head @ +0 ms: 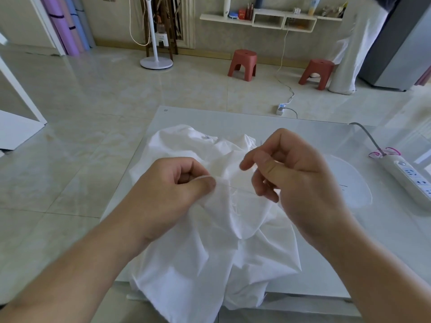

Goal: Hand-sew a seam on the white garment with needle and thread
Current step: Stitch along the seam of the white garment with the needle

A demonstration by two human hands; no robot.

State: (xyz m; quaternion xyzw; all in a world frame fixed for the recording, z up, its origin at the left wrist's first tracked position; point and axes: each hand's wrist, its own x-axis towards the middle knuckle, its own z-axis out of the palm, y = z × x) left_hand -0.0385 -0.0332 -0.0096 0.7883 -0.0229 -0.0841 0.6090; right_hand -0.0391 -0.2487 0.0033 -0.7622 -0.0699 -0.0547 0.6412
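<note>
Pinched between thumb and forefinger, the left hand [179, 183] clamps its grip on a raised fold of the white garment [210, 241], which lies crumpled on the pale counter [314, 131] and spills over its near edge. Just to the right, the right hand [286, 173] hovers above the cloth with curled fingers that appear to pinch a fine thread [235, 188] drawn taut from the fold; the needle itself is too small to make out. A white power strip [410, 180] rests near the counter's right edge. Thin, soft and light, the fabric looks likely to slump and shift under any pull, so holding it close beside the stitch line, as the left hand does, seems the surest way to keep the seam steady.
</note>
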